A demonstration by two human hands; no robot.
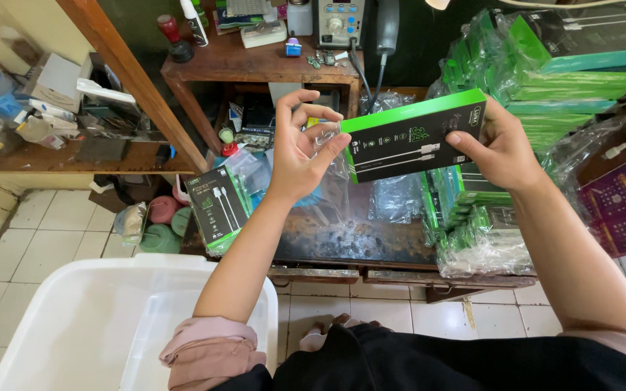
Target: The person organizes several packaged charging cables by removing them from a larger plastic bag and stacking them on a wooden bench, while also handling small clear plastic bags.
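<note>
White plastic tub (74, 318) at 7 o'clock, on the tiled floor (59, 217). Stacks of bagged green-and-black cable boxes (566, 58) at 2 o'clock, more piled (472, 224) at 4 o'clock on the worn dark surface (356, 239). Brown wooden shelf (255, 65) at 12 o'clock, bearing small tools and a bench instrument. Green-and-black cable box (411, 137) near centre, held in the air above the surface, tilted up to the right. Another such box (219, 206) at 9 o'clock, leaning at the surface's edge. Right hand (498, 148) at 3 o'clock, closed around the held box's right end, thumb on its face. Left hand (302, 141) at 11 o'clock, fingers curled, pinching a clear plastic sleeve (327, 137) just beside the box's left end.
</note>
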